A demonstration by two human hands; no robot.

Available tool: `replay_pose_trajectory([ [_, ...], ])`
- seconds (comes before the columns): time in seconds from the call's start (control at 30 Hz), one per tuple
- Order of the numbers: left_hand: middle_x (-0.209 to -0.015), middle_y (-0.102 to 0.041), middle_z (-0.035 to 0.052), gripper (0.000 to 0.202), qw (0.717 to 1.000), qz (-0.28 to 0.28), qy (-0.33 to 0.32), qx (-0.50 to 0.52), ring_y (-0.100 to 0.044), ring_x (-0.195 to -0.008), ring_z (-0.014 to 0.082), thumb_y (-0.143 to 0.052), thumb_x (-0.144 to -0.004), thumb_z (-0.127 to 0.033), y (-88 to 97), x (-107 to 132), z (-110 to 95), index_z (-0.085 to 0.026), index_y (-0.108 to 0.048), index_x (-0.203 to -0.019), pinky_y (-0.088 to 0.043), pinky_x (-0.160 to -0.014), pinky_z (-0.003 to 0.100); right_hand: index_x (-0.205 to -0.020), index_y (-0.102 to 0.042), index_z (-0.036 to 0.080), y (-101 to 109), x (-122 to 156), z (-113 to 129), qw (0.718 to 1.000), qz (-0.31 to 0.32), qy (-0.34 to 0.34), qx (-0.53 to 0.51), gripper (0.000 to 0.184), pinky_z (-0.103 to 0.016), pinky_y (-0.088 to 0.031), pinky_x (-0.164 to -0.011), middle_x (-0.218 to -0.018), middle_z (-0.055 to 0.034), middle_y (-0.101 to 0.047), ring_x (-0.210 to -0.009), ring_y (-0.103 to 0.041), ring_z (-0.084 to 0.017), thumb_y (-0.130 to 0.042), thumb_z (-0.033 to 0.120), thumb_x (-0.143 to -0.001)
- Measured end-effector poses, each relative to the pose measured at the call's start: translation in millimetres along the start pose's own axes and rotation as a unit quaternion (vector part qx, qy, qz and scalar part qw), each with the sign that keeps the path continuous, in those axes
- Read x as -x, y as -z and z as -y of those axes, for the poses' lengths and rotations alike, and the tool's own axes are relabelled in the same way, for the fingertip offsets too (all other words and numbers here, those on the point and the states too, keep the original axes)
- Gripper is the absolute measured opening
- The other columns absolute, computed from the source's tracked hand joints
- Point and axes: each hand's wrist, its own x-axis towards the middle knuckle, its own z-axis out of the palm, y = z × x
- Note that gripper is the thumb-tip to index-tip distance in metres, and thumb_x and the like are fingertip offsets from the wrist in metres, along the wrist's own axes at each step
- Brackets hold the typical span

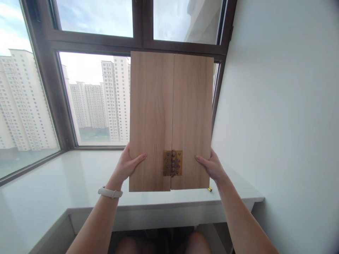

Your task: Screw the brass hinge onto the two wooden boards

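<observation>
Two wooden boards stand side by side in front of me, raised over the desk, with a thin seam between them. A brass-coloured hinge with several screws spans the seam near the lower end. My left hand grips the outer edge of the left board, thumb on its front face. My right hand grips the outer edge of the right board the same way. Behind the boards the other fingers of both hands are hidden. A pale band circles my left wrist.
A white desk runs below the boards. On it, a small yellow and black object shows partly beside the right board's lower corner. Dark-framed windows stand behind and to the left; a plain white wall rises at the right.
</observation>
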Motion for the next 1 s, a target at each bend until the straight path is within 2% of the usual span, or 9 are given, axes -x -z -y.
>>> replay_pose_trajectory([
  [0.13, -0.112, -0.070, 0.0082, 0.058, 0.997, -0.039, -0.002, -0.062, -0.069, -0.100, 0.0262, -0.081, -0.073, -0.047, -4.9, 2, 1, -0.021, -0.055, -0.117, -0.059, -0.082, 0.038, -0.117, -0.059, 0.023, -8, 6, 4, 0.995, -0.046, 0.040, 0.078, 0.065, -0.046, -0.059, -0.083, -0.111, -0.0095, -0.073, -0.098, -0.070, -0.030, -0.087, 0.048, -0.064],
  [0.23, -0.099, -0.069, 0.0048, 0.045, 0.988, -0.093, -0.011, -0.123, -0.068, -0.087, 0.0232, -0.077, -0.077, -0.047, -20.5, 10, 8, -0.022, -0.053, -0.105, -0.055, -0.070, 0.033, -0.112, -0.057, 0.024, -28, 15, 0, 0.980, -0.090, 0.066, 0.162, 0.056, -0.040, -0.058, -0.073, -0.104, -0.0078, -0.073, -0.089, -0.069, -0.028, -0.080, 0.053, -0.071],
  [0.33, -0.083, -0.064, 0.0001, 0.035, 0.967, -0.132, -0.011, -0.217, -0.063, -0.071, 0.0210, -0.070, -0.083, -0.048, -48.3, 24, 19, -0.025, -0.048, -0.097, -0.044, -0.058, 0.029, -0.106, -0.054, 0.025, -59, 29, -14, 0.942, -0.159, 0.078, 0.286, 0.046, -0.036, -0.052, -0.063, -0.087, -0.0056, -0.071, -0.078, -0.067, -0.027, -0.068, 0.059, -0.079],
  [0.43, -0.079, -0.059, 0.0003, 0.027, 0.953, -0.155, -0.014, -0.261, -0.062, -0.069, 0.0225, -0.062, -0.090, -0.046, -76.7, 39, 29, -0.026, -0.046, -0.100, -0.037, -0.056, 0.028, -0.110, -0.053, 0.023, -91, 42, -34, 0.898, -0.194, 0.081, 0.387, 0.040, -0.034, -0.044, -0.058, -0.077, -0.0071, -0.068, -0.068, -0.065, -0.029, -0.052, 0.057, -0.089],
  [0.53, -0.081, -0.060, 0.0027, 0.024, 0.950, -0.154, -0.014, -0.270, -0.064, -0.072, 0.0256, -0.057, -0.093, -0.045, -88.8, 47, 36, -0.027, -0.046, -0.104, -0.036, -0.057, 0.029, -0.110, -0.052, 0.022, -105, 49, -47, 0.884, -0.201, 0.090, 0.412, 0.037, -0.033, -0.040, -0.057, -0.077, -0.0093, -0.068, -0.068, -0.064, -0.029, -0.044, 0.054, -0.093],
  [0.63, -0.082, -0.060, 0.0018, 0.025, 0.953, -0.138, -0.009, -0.269, -0.062, -0.071, 0.0244, -0.057, -0.093, -0.047, -78.5, 45, 38, -0.027, -0.045, -0.102, -0.038, -0.057, 0.030, -0.109, -0.051, 0.024, -95, 46, -51, 0.895, -0.191, 0.083, 0.394, 0.038, -0.033, -0.041, -0.057, -0.076, -0.0063, -0.067, -0.067, -0.064, -0.029, -0.048, 0.058, -0.092],
  [0.73, -0.081, -0.061, -0.0008, 0.031, 0.963, -0.131, -0.001, -0.236, -0.062, -0.071, 0.0222, -0.064, -0.087, -0.050, -54.8, 35, 37, -0.027, -0.046, -0.096, -0.042, -0.058, 0.030, -0.104, -0.050, 0.025, -68, 36, -47, 0.923, -0.178, 0.052, 0.337, 0.043, -0.034, -0.045, -0.057, -0.075, -0.0018, -0.066, -0.068, -0.064, -0.027, -0.061, 0.061, -0.083],
  [0.87, -0.096, -0.070, 0.0033, 0.043, 0.989, -0.075, 0.015, -0.128, -0.068, -0.088, 0.0243, -0.075, -0.078, -0.050, -24.7, 20, 37, -0.023, -0.053, -0.103, -0.054, -0.072, 0.034, -0.107, -0.054, 0.023, -29, 23, -41, 0.973, -0.097, 0.055, 0.200, 0.051, -0.040, -0.057, -0.072, -0.099, -0.0072, -0.072, -0.087, -0.068, -0.027, -0.076, 0.054, -0.073],
  [1.0, -0.113, -0.071, 0.0092, 0.056, 0.998, -0.008, 0.044, -0.035, -0.070, -0.101, 0.0264, -0.079, -0.075, -0.049, -9.6, 16, 40, -0.020, -0.056, -0.117, -0.059, -0.083, 0.040, -0.118, -0.057, 0.022, -7, 19, -39, 0.990, -0.050, 0.022, 0.126, 0.063, -0.047, -0.058, -0.086, -0.111, -0.0087, -0.073, -0.099, -0.070, -0.029, -0.083, 0.048, -0.067],
])
